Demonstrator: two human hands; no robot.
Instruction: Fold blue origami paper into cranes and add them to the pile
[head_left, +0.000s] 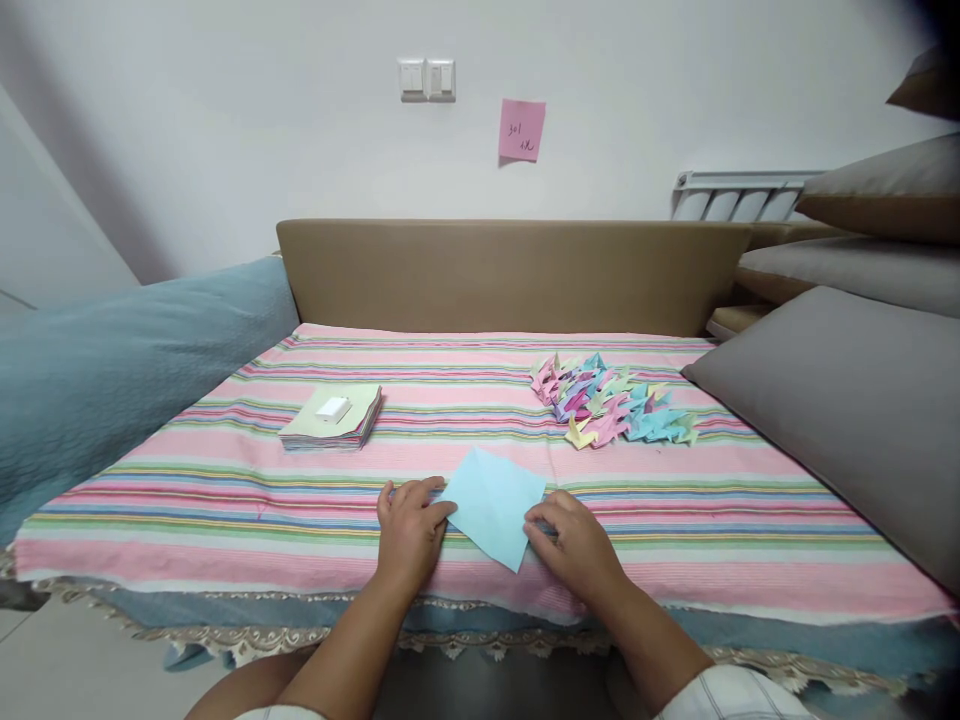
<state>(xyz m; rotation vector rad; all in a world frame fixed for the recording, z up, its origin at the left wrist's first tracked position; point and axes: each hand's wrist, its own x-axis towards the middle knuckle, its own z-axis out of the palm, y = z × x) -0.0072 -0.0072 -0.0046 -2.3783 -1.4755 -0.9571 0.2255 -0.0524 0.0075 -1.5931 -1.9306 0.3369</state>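
Observation:
A square sheet of light blue paper lies turned cornerwise on the striped cloth, with a faint crease across it. At its left corner is my left hand, the thumb on the paper's edge and the other fingers bent over the cloth. My right hand has thumb and forefinger closed on the paper's right edge, its other fingers curled. Beyond it to the right lies a heap of folded paper cranes in pink, blue, purple, green and yellow.
A stack of square paper with a small white box on top stands at left. The striped cloth covers the seat. Grey cushions pile up at right, a blue armrest at left, a brown backrest behind.

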